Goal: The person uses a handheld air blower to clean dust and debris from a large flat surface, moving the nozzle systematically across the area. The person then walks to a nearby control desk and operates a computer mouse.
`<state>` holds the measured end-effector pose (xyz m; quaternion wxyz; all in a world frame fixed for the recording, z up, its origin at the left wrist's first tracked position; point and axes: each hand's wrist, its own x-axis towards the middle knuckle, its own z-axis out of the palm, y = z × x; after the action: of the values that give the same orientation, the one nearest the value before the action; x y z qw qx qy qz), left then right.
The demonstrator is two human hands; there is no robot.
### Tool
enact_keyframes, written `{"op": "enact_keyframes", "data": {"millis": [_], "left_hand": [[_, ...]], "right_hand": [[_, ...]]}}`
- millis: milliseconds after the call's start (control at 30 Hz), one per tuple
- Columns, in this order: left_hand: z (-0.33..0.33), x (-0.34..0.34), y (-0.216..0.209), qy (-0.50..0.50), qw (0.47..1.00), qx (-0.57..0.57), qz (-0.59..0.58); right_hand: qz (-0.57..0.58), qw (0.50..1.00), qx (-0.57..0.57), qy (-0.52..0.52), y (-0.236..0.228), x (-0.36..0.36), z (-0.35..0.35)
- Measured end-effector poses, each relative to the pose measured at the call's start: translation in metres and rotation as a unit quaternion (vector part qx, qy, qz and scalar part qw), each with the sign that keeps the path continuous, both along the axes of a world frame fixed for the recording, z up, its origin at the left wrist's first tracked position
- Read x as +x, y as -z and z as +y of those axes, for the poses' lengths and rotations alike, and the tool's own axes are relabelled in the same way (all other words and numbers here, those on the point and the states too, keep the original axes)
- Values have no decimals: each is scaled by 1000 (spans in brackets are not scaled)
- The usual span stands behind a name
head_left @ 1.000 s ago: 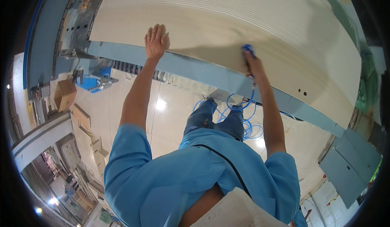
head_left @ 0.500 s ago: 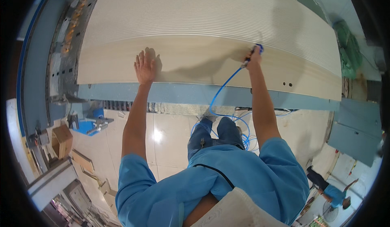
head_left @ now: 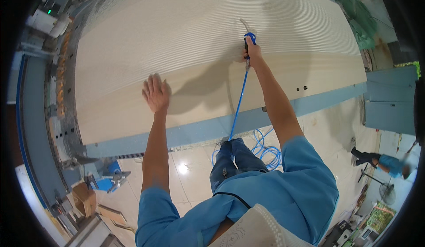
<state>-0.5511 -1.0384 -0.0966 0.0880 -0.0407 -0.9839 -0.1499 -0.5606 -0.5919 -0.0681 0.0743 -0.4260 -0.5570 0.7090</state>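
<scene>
A large beige panel [head_left: 283,74] lies before me, with fine parallel grooves over its far part and a smooth strip along the near side. My left hand [head_left: 157,95] rests flat on the smooth strip, fingers spread, their tips by the grooves' border. Wrapped round an air blow gun [head_left: 250,37], blue and black with a thin bent nozzle, is my right hand [head_left: 254,53]. The nozzle points away from me over the grooves. From the gun's lower end a blue air hose [head_left: 239,96] runs taut toward me and over the panel's near edge.
A blue-grey machine bed [head_left: 195,131] borders the panel's near side. Hose coils [head_left: 270,155] lie on the floor by my legs. At left stands a machine beam [head_left: 35,110]; at right, a blue-grey cabinet [head_left: 387,99]. Another person [head_left: 389,164] and a fan [head_left: 386,193] are far right.
My right hand has carried the blow gun left and farther over the grooves, pulling the hose straighter. My left hand now lies nearer the grooved part. The whole view has turned somewhat.
</scene>
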Motion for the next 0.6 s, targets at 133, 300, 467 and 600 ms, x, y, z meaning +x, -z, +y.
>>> {"op": "enact_keyframes", "data": {"millis": [133, 300, 467, 600], "left_hand": [[3, -9, 1, -11, 988, -134, -70], [1, -17, -11, 158, 984, -79, -19], [1, -18, -22, 151, 986, -36, -52], [2, -19, -24, 148, 987, -20, -56]], "right_hand": [[2, 999, -2, -51, 3, -17, 21], [-49, 930, 54, -360, -2, -36, -3], [-37, 964, 79, -251, -3, -89, 35], [-28, 995, 39, -85, -5, -129, 64]]}}
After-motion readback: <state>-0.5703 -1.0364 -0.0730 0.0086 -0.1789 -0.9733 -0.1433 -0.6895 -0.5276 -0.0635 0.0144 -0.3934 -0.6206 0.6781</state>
